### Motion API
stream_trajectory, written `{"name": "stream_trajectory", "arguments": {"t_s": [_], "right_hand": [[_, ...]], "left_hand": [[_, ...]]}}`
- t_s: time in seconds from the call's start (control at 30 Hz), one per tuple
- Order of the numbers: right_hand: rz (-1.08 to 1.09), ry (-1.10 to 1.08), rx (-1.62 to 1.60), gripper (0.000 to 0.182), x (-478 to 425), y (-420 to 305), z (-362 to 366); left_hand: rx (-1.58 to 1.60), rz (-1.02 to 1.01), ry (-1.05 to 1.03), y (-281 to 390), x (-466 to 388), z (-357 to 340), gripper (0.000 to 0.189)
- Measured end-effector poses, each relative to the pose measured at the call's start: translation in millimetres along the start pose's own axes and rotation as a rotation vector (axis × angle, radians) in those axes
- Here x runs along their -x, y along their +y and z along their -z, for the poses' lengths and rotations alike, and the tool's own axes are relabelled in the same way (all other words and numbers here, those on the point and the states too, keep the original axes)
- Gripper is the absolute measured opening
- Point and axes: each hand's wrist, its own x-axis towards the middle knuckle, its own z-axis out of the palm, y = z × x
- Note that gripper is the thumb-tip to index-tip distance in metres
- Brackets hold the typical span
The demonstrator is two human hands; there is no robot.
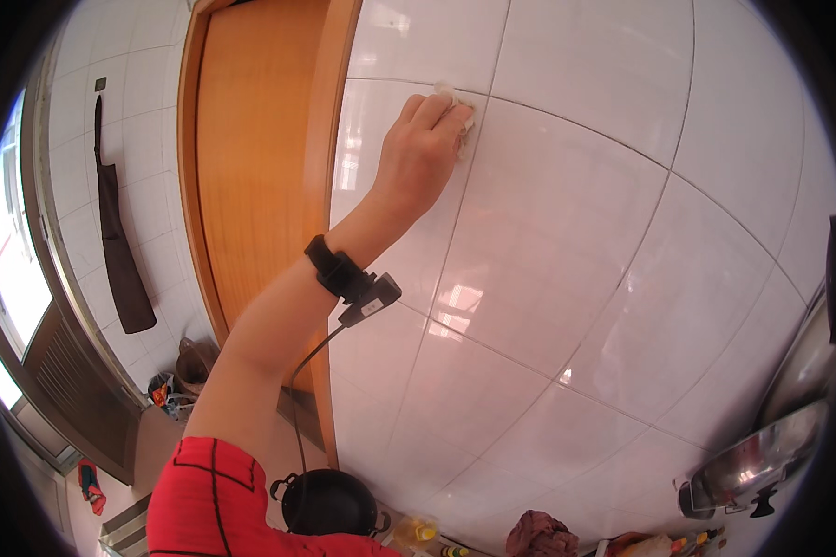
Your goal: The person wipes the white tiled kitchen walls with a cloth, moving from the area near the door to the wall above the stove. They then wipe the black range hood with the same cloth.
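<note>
My left hand (421, 146) is raised high against the glossy white tiled wall (550, 209). Its fingers are closed on a crumpled pale cloth or wipe (465, 129), which touches the wall close to a grout line. Most of the cloth is hidden behind the fingers. A black strap with a small cabled device (352, 278) sits around my left wrist, and a red sleeve covers the upper arm. My right hand is out of view.
An orange wooden door (258, 153) and its frame stand left of the wall. Below are a black two-handled pan (329, 503), an oil bottle (418, 532) and a brownish crumpled cloth (540, 535). Metal cookware (759, 459) is at lower right; a dark apron (122, 257) hangs far left.
</note>
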Motion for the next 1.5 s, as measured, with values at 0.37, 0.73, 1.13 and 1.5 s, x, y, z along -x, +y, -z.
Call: {"name": "stream_trajectory", "arguments": {"t_s": [0.37,0.73,1.13,1.5], "right_hand": [[-0.172,0.005,-0.349,0.018,-5.6,-13.6,14.7],[0.283,0.103,0.685,0.015,-2.7,-7.8,22.7],[0.232,-0.076,0.561,0.022,4.8,-19.4,35.6],[0.373,0.260,0.761,0.011,19.1,4.1,-10.3]], "left_hand": [[-0.022,-0.008,0.036,0.8,-9.6,-0.9,0.031],[-0.015,0.014,-0.009,-0.5,23.3,4.9,0.029],[-0.046,0.078,-0.052,13.6,69.7,22.2,0.028],[-0.005,0.119,-0.012,13.1,42.1,3.9,0.029]]}}
